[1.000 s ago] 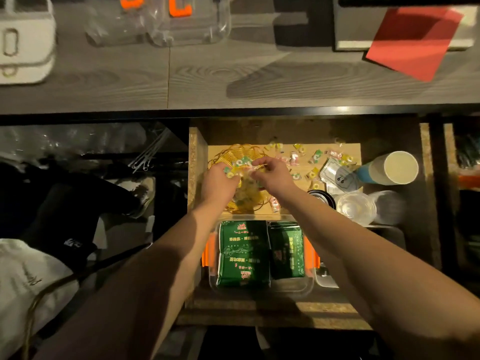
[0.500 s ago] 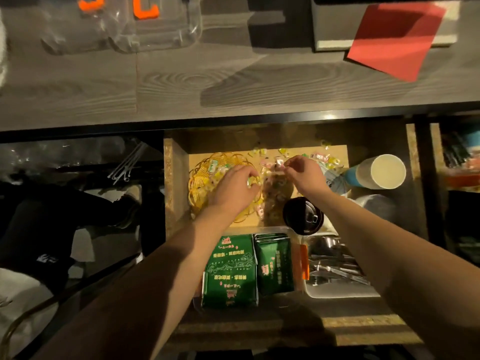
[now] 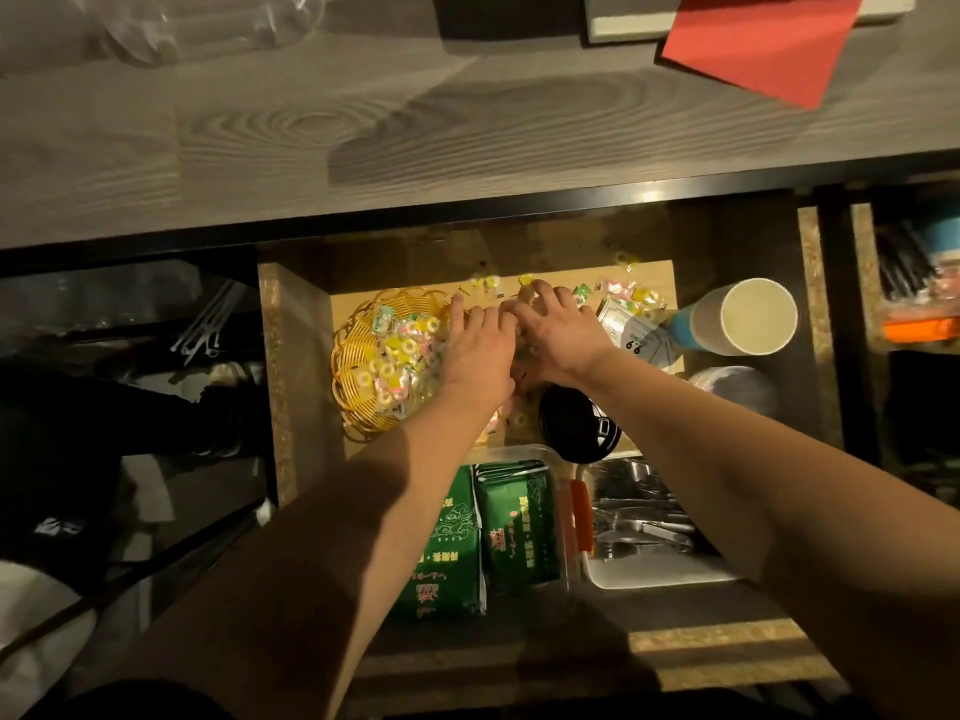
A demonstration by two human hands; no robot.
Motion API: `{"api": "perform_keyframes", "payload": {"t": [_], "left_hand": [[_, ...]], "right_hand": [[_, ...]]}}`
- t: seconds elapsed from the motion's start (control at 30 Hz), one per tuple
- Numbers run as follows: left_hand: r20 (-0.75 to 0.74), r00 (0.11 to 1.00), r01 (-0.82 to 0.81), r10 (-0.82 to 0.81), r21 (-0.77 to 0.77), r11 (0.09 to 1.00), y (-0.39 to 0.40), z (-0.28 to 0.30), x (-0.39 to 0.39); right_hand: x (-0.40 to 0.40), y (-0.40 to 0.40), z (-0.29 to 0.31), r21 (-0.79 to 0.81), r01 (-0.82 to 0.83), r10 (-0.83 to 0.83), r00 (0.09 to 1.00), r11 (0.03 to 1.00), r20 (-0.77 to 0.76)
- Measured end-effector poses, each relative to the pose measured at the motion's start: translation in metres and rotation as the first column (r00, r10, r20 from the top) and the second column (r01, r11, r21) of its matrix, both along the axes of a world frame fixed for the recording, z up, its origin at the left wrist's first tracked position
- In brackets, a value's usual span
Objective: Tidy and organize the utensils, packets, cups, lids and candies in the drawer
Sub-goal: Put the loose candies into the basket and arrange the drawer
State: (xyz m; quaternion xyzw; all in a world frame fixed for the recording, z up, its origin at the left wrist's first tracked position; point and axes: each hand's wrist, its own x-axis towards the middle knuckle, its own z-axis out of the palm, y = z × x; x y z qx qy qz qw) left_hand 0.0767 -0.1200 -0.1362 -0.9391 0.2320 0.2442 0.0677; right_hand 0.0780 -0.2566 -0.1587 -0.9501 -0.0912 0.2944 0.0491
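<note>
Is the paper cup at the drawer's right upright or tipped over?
Tipped: the paper cup lies on its side, its open mouth facing the camera.

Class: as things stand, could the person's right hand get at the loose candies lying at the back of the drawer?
Probably yes: the right hand already lies beside the loose candies, with nothing covering them.
</note>
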Motion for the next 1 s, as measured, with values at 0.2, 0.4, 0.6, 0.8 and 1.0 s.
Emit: {"api": "perform_keyframes", "payload": {"t": [0.2,0.4,0.6,0.8,1.0], "left_hand": [[0.017,0.999,-0.033,0.034,-0.088,0.996,-0.003,0.004,0.001],[-0.003,1.0,-0.013,0.012,-0.159,0.987,0.004,0.008,0.004],[-0.331,0.85,-0.527,0.41,-0.545,0.652,0.004,0.005,0.009],[-0.834,0.204,-0.89,0.512,-0.376,-0.257,0.016,0.046,0.018],[-0.694,0.271,-0.889,0.667,-0.446,-0.103,0.077,0.057,0.007]], "right_hand": [[0.009,0.006,-0.005,0.145,0.031,-0.039,0.998,0.989,0.054],[0.007,-0.003,-0.009,0.286,0.218,-0.249,0.966,0.933,0.076],[0.005,-0.016,0.011,0.531,0.58,-0.648,0.758,0.619,-0.073],[-0.004,-0.009,0.055,0.707,0.707,-0.745,0.49,0.035,-0.453],[-0.021,0.043,0.078,0.748,0.656,-0.627,0.626,0.102,-0.464]]}}
